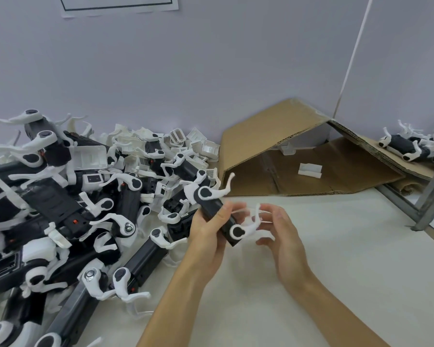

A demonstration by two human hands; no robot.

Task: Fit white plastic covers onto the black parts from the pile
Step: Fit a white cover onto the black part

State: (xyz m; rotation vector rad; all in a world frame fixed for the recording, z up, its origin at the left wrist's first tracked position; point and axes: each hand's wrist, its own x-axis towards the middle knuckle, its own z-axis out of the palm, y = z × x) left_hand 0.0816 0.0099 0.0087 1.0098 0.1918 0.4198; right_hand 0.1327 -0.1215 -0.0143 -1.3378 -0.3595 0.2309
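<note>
My left hand (208, 231) grips a black part (217, 214) above the table's middle, its long body tilted down to the right. White curved arms sit at both of its ends. My right hand (281, 229) is just right of the part, fingers around the blurred white arms at its lower end (248, 227). A big pile of black parts with white arms (68, 204) fills the left side. Loose white covers (198, 146) lie at the back of the pile.
A folded cardboard sheet (273, 136) leans against the wall behind my hands, with a small white piece (310, 170) lying on it. Several finished parts (416, 146) rest on cardboard at the far right. A metal frame leg (431, 196) stands at the right edge.
</note>
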